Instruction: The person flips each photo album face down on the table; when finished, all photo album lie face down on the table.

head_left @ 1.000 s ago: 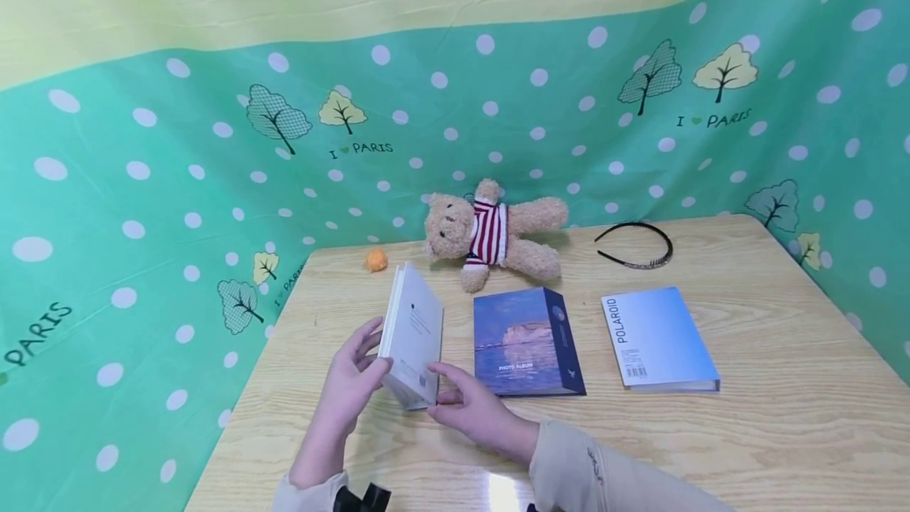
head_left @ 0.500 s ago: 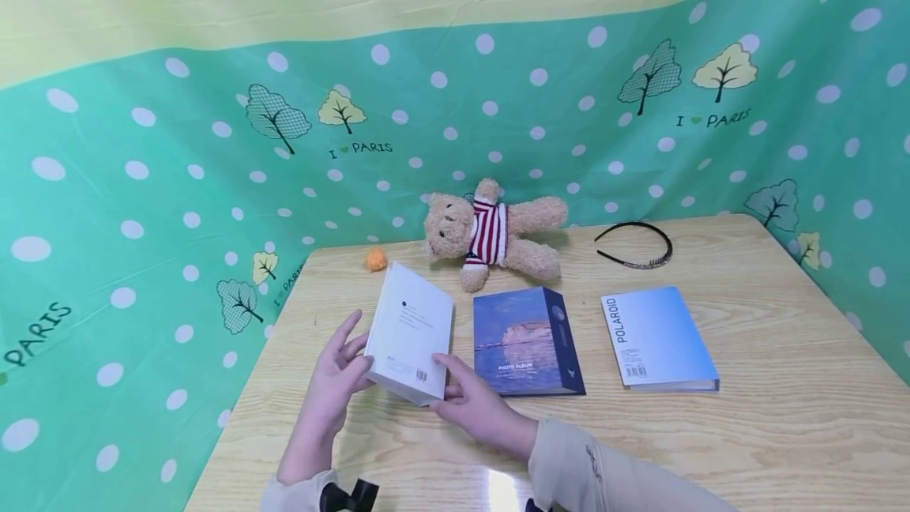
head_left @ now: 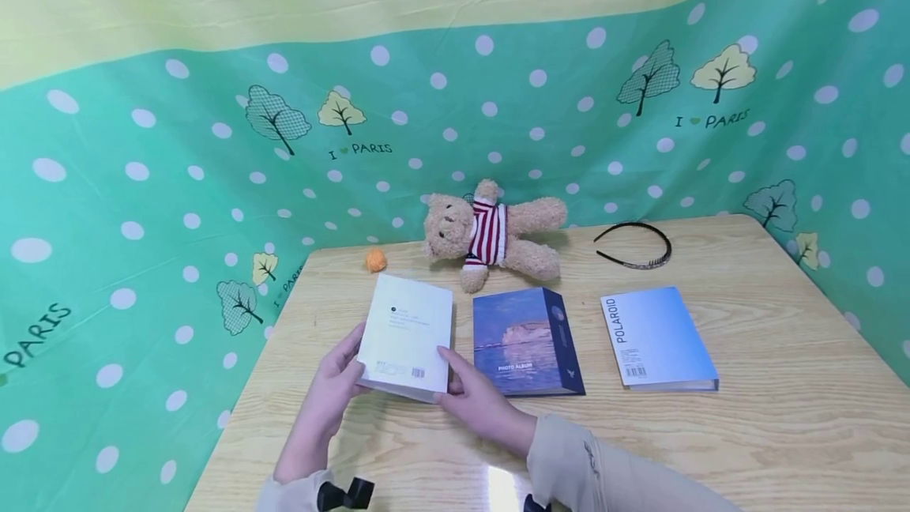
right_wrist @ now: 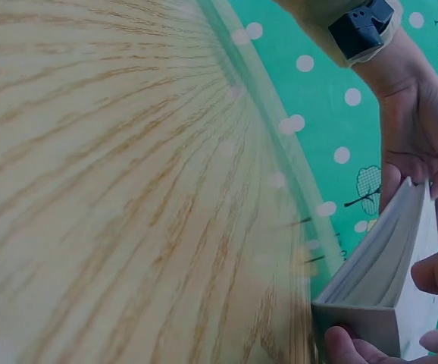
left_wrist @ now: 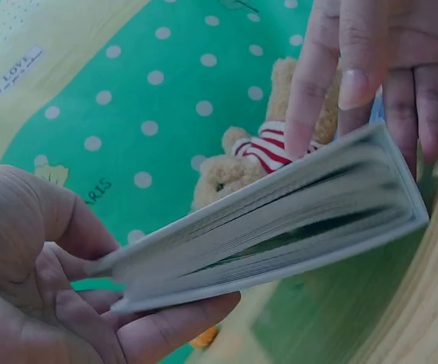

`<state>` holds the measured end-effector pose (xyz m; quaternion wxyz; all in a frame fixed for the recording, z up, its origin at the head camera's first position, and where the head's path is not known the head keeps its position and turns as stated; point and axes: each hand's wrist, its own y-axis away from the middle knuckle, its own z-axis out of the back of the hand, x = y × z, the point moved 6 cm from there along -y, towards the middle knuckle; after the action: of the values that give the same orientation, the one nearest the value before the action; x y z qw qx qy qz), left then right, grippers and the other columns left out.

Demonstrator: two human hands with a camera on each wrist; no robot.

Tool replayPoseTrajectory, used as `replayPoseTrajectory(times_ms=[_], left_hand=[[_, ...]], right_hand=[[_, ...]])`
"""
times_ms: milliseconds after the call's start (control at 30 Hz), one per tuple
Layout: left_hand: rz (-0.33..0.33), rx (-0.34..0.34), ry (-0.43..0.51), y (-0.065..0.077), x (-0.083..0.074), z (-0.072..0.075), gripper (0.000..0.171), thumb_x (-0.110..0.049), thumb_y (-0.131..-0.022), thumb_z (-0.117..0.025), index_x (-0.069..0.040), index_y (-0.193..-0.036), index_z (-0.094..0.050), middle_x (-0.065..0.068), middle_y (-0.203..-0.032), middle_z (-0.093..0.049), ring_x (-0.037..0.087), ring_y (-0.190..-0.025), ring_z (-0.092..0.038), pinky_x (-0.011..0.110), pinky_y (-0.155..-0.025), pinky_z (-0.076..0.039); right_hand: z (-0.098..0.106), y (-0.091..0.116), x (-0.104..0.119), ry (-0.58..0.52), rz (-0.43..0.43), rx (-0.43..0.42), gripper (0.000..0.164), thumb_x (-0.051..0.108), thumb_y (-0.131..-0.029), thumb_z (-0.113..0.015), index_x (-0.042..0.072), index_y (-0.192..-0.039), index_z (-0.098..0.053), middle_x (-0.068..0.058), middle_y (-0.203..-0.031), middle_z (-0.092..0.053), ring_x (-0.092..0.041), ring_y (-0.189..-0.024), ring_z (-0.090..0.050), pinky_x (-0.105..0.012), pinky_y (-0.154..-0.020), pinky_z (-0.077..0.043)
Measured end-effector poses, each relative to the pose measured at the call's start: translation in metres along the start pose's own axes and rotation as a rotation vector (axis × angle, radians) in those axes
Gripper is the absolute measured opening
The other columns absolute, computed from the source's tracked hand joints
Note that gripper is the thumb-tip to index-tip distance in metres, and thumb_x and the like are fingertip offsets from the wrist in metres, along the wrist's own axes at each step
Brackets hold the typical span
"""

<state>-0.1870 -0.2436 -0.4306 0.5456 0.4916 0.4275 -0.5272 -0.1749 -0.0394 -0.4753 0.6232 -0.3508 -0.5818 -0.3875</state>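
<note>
A thick white photo album [head_left: 407, 332] is held between both hands toward the left of the table, its printed back cover with a barcode facing up. My left hand [head_left: 330, 382] grips the left, page-opening side, thumb on one cover and fingers beneath the other. My right hand [head_left: 478, 401] holds the lower right corner at the spine, thumb on the upper cover. The left wrist view shows the album's page edges [left_wrist: 272, 227] slightly fanned between the covers. To the right lies a blue photo album [head_left: 522, 342] with a cliff picture.
A light blue POLAROID album [head_left: 657, 338] lies farther right on the wooden table [head_left: 782, 417]. Along the back are an orange fuzzy ball [head_left: 375, 260], a teddy bear [head_left: 486, 231] on its side and a black headband [head_left: 647, 259]. A green dotted curtain [head_left: 455, 125] hangs behind.
The white album has turned from standing nearly on edge to lying flatter, its printed cover now facing up. Both hands have stayed with it, the left one tightening on its side.
</note>
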Motion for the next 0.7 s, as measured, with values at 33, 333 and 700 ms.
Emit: replayPoseTrajectory(times_ms=[33, 333, 700], left_hand=[[0.004, 0.000, -0.010, 0.000, 0.002, 0.000, 0.064, 0.010, -0.090, -0.034, 0.001, -0.153, -0.022, 0.023, -0.152, -0.033, 0.025, -0.102, -0.064, 0.033, -0.075, -0.057], [0.008, -0.049, -0.302, -0.003, 0.013, -0.001, 0.082, -0.005, -0.089, -0.064, 0.007, -0.152, -0.014, 0.025, -0.158, -0.015, 0.038, -0.145, -0.018, 0.048, -0.116, -0.018], [-0.051, -0.077, -0.445, -0.002, 0.026, -0.003, 0.107, -0.022, -0.075, -0.084, 0.012, -0.150, -0.015, 0.032, -0.150, -0.029, 0.044, -0.133, -0.039, 0.053, -0.111, -0.027]], right_hand=[[0.001, 0.000, 0.000, 0.013, 0.002, -0.005, 0.076, 0.000, -0.090, -0.064, 0.007, -0.154, -0.024, -0.030, -0.147, -0.035, -0.027, -0.101, -0.064, -0.026, -0.076, -0.056], [0.001, 0.001, -0.003, 0.130, -0.001, -0.018, 0.073, 0.008, -0.093, -0.063, 0.013, -0.155, -0.025, -0.023, -0.150, -0.037, -0.025, -0.106, -0.062, -0.022, -0.080, -0.053], [-0.001, 0.004, -0.002, 0.315, 0.037, -0.002, 0.071, 0.017, -0.092, -0.066, 0.018, -0.154, -0.031, -0.010, -0.148, -0.045, -0.025, -0.113, -0.059, -0.029, -0.089, -0.052]])
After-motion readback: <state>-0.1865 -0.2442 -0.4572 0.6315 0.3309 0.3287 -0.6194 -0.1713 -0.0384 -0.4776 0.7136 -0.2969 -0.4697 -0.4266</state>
